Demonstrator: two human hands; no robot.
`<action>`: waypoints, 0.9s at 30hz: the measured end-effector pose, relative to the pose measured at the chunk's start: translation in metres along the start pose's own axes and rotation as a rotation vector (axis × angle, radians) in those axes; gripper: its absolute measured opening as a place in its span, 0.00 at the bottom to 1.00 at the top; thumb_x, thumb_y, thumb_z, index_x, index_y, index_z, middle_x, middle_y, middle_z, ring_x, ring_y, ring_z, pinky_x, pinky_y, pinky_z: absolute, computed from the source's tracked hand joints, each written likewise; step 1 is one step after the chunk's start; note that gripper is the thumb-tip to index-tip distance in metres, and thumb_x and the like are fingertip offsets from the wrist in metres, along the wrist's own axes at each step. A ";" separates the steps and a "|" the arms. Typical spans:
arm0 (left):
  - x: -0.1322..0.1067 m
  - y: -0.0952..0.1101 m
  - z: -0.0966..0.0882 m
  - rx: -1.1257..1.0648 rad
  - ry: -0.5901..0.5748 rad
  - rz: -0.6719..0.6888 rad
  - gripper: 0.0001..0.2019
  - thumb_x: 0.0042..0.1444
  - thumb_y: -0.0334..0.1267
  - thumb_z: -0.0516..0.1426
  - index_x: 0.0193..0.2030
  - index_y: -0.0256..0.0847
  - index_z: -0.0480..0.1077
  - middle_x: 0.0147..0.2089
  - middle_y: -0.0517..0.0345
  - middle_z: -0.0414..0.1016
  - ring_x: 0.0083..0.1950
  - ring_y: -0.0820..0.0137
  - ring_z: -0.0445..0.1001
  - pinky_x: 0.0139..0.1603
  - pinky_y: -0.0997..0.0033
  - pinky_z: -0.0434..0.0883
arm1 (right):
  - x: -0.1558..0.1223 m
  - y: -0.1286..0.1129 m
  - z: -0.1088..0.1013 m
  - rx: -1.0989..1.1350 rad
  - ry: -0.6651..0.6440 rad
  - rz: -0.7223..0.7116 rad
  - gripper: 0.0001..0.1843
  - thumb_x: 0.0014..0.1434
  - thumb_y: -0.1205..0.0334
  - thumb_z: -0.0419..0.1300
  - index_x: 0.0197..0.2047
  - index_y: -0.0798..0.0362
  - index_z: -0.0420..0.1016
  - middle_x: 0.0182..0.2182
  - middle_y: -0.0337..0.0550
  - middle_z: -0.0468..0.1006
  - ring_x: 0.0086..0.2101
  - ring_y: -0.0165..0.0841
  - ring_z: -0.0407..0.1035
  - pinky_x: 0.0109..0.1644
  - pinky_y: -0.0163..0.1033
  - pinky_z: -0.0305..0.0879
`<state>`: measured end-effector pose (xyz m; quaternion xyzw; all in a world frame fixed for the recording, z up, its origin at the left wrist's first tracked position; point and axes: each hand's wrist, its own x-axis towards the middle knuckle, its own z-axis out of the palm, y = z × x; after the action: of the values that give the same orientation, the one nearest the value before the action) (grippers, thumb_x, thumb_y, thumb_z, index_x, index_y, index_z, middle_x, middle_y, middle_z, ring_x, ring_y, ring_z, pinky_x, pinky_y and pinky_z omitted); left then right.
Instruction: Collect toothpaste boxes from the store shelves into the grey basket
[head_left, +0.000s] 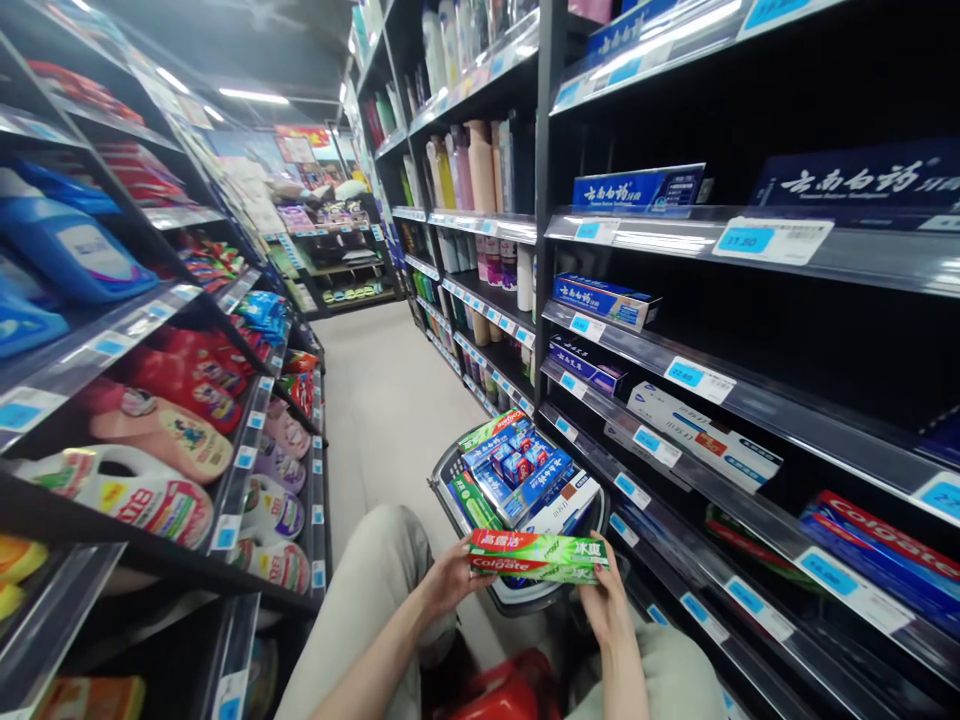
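Observation:
A red and green Colgate toothpaste box point(538, 557) lies level between my two hands. My left hand point(452, 577) grips its left end, and my right hand point(606, 592) has hold of the right end. Right behind it on the floor stands a shopping basket point(444, 478) with a dark rim. Many toothpaste boxes fill it: a green one point(477, 500), a blue one point(550, 490), and a white one point(571, 505). Small blue and red boxes point(519, 462) sit on top. The box and my hands hide the basket's near side.
Close on my right, a shelf rack point(750, 250) holds blue toothpaste boxes point(637, 188), a white box point(701, 435) and Colgate boxes point(885, 545). Detergent bottles point(124, 495) line the left shelves. The pale aisle floor point(360, 400) runs ahead between them. Something red point(510, 690) is below me.

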<state>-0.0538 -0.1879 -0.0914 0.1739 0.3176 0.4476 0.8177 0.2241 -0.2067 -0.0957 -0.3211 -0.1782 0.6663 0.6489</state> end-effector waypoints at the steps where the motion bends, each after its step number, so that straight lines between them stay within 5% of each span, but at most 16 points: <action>1: 0.000 0.001 -0.001 -0.001 -0.014 0.024 0.28 0.45 0.36 0.64 0.55 0.40 0.65 0.44 0.53 0.79 0.44 0.61 0.77 0.53 0.57 0.69 | 0.000 0.000 0.000 -0.002 -0.018 -0.007 0.31 0.43 0.56 0.68 0.53 0.40 0.70 0.40 0.38 0.79 0.38 0.35 0.73 0.48 0.43 0.66; 9: 0.003 0.007 -0.008 -0.007 -0.041 0.151 0.33 0.39 0.34 0.66 0.56 0.40 0.65 0.43 0.53 0.78 0.45 0.62 0.75 0.58 0.56 0.64 | -0.003 0.003 0.009 0.059 -0.003 0.018 0.33 0.37 0.64 0.69 0.50 0.40 0.73 0.52 0.41 0.75 0.50 0.39 0.68 0.59 0.45 0.57; 16: 0.001 0.011 0.005 0.040 -0.006 0.204 0.26 0.39 0.35 0.67 0.49 0.41 0.70 0.42 0.54 0.77 0.44 0.63 0.75 0.52 0.60 0.68 | 0.003 0.009 0.006 0.095 0.063 0.023 0.32 0.37 0.63 0.69 0.49 0.43 0.73 0.46 0.41 0.78 0.48 0.36 0.70 0.57 0.43 0.61; 19: -0.008 0.019 0.036 0.156 0.009 0.277 0.25 0.36 0.32 0.69 0.45 0.41 0.72 0.44 0.54 0.77 0.44 0.64 0.74 0.45 0.67 0.70 | 0.011 0.016 0.006 0.158 0.185 0.017 0.31 0.38 0.62 0.69 0.50 0.45 0.73 0.39 0.38 0.80 0.39 0.32 0.74 0.46 0.38 0.69; 23: -0.030 0.019 0.107 0.518 0.065 0.444 0.28 0.35 0.36 0.71 0.46 0.42 0.71 0.46 0.54 0.76 0.43 0.65 0.73 0.38 0.73 0.69 | 0.017 0.020 0.011 0.268 0.289 0.012 0.26 0.40 0.58 0.68 0.46 0.48 0.75 0.33 0.37 0.80 0.35 0.31 0.74 0.43 0.37 0.71; 27: -0.055 0.006 0.168 0.816 0.092 0.505 0.29 0.37 0.34 0.70 0.50 0.43 0.70 0.46 0.54 0.76 0.44 0.63 0.73 0.46 0.67 0.70 | 0.013 0.017 0.020 0.236 0.246 0.080 0.21 0.44 0.52 0.64 0.43 0.48 0.77 0.32 0.37 0.81 0.36 0.34 0.75 0.47 0.42 0.70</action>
<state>0.0339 -0.2306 0.0557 0.5324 0.4510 0.4780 0.5335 0.1986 -0.1921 -0.0947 -0.3285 -0.0050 0.6635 0.6722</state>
